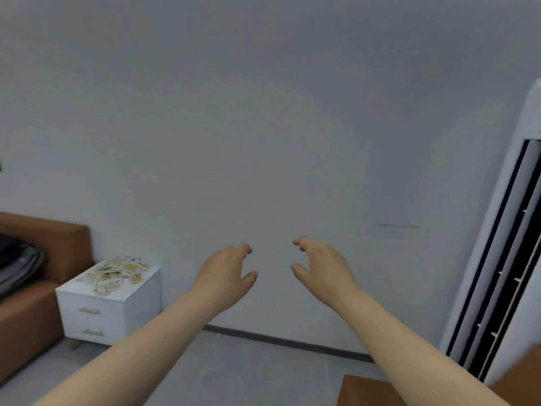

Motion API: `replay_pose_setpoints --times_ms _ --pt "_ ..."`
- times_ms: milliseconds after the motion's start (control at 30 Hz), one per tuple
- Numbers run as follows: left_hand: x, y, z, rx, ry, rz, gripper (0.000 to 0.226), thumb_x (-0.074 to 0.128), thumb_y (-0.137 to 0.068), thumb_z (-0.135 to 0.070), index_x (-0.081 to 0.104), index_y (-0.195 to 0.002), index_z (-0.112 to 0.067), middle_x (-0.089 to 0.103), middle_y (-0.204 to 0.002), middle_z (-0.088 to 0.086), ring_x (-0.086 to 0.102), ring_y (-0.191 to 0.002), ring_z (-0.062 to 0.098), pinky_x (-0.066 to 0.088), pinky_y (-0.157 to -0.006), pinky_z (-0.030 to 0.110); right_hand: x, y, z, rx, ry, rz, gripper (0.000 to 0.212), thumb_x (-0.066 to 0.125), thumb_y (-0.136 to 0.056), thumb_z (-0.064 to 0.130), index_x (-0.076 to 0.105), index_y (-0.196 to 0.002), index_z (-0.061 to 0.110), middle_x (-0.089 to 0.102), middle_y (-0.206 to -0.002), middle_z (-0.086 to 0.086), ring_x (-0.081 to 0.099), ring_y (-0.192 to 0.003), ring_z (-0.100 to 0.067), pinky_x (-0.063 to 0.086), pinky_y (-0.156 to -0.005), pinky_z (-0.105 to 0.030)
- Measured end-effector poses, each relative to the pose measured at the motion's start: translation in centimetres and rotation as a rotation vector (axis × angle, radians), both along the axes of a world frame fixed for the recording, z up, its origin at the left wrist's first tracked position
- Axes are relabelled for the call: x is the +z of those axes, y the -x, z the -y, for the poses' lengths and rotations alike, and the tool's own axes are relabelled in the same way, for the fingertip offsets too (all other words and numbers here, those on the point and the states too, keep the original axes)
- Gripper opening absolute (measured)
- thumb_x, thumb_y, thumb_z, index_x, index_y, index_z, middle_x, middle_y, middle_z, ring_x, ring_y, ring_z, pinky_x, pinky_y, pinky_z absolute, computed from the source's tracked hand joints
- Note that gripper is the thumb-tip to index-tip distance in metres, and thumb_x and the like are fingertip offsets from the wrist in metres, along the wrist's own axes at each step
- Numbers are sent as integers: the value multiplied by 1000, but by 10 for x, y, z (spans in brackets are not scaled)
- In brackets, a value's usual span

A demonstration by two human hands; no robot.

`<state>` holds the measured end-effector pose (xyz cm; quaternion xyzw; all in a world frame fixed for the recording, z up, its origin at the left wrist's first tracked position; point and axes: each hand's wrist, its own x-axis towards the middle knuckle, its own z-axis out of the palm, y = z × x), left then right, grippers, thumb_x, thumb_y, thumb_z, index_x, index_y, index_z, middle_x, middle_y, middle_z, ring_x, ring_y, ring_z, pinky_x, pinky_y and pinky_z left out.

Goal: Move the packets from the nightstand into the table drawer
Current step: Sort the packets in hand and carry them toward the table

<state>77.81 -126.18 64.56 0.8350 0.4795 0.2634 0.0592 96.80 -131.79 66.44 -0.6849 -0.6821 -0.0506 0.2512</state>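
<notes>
Both arms are reaching forward at centre frame. The left hand [225, 276] and right hand [320, 268] are hanging in the air near each other, not touching, with fingers loosely curled and thumbs spread, both gripping nothing. The packets [117, 272] are lying in a loose yellowish-white heap on top of the nightstand [140, 306] at lower left, well apart from both hands, with a few spilling toward its front edge. The nightstand is white and is showing two drawers, both closed. It is standing on the grey floor [234, 373] against the grey wall [263, 112], just beside a brown sofa [32, 315] at the left edge. Something dark is lying on the sofa, too blurred to tell what. A tall white air conditioner [503, 259] is standing at the right edge. A brown surface [363, 391] is showing at lower right, cut by the frame.
</notes>
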Motion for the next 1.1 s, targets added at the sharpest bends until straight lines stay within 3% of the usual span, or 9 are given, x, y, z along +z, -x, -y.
replay_pose_setpoints --times_ms 367,667,1100 --pt "-7 41 -143 252 -8 -47 48 51 -93 -35 40 -138 -21 51 -136 -2 49 -123 17 40 -102 30 -8 27 -196 248 64 50 48 49 -95 31 38 -141 23 50 -137 1 49 -122 -15 41 -97 -29" --pt "-19 146 -268 406 -23 -62 45 51 -91 -34 43 -133 -21 54 -130 -1 52 -116 19 43 -96 33 -21 133 -348 415 44 101 48 49 -95 29 37 -141 22 50 -136 2 50 -121 -15 41 -96 -29" --pt "-37 285 -450 505 38 -121 45 51 -91 -33 44 -133 -19 56 -124 0 54 -109 21 45 -90 34 -43 265 -556 487 116 131 49 49 -95 30 36 -141 23 51 -134 1 53 -118 -17 45 -95 -31"
